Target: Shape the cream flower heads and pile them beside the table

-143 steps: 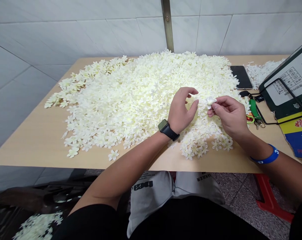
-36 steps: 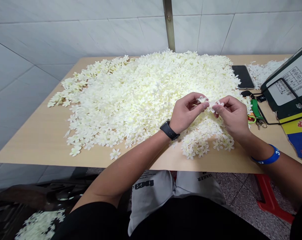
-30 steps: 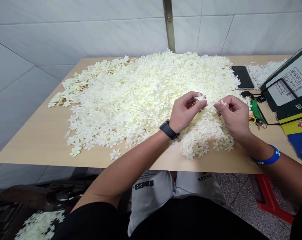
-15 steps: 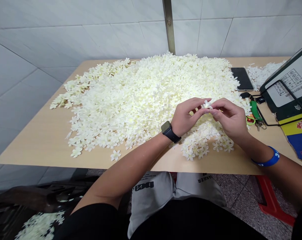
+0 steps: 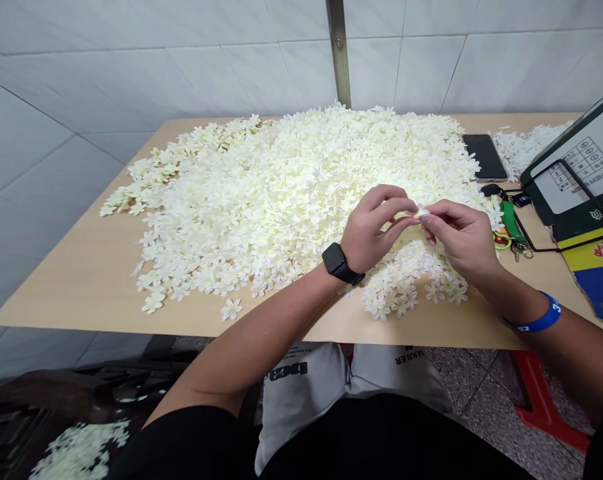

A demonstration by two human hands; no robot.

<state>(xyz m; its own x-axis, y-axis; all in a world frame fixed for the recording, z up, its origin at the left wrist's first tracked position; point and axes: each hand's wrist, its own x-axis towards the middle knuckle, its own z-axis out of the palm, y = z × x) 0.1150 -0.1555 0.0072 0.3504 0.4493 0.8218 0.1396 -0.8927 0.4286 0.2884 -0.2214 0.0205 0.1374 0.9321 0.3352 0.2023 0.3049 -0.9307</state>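
Above the front right of a heap of white artificial flowers (image 5: 261, 200), my two hands meet fingertip to fingertip. Between them is a small white flower (image 5: 422, 211), partly covered by the fingers. My left hand (image 5: 376, 223), with a black watch on its wrist, pinches the flower from the left. From the right, my right hand (image 5: 461, 233) also grips it with thumb and fingers. A blue wristband circles the right wrist. Loose flowers (image 5: 396, 293) lie on the table just below the hands.
On the wooden table (image 5: 71, 280), a phone (image 5: 484, 157) lies right of the heap, near white scraps (image 5: 526, 150). Keys with a green strap (image 5: 511, 223) and a dark printed box (image 5: 576, 167) are at the right. A red stool (image 5: 546, 400) stands below. More flowers (image 5: 81, 453) lie low at left.
My left fingers have lifted and straightened slightly, while my right hand has shifted a little downward and right. The flower between them has turned and is more covered.
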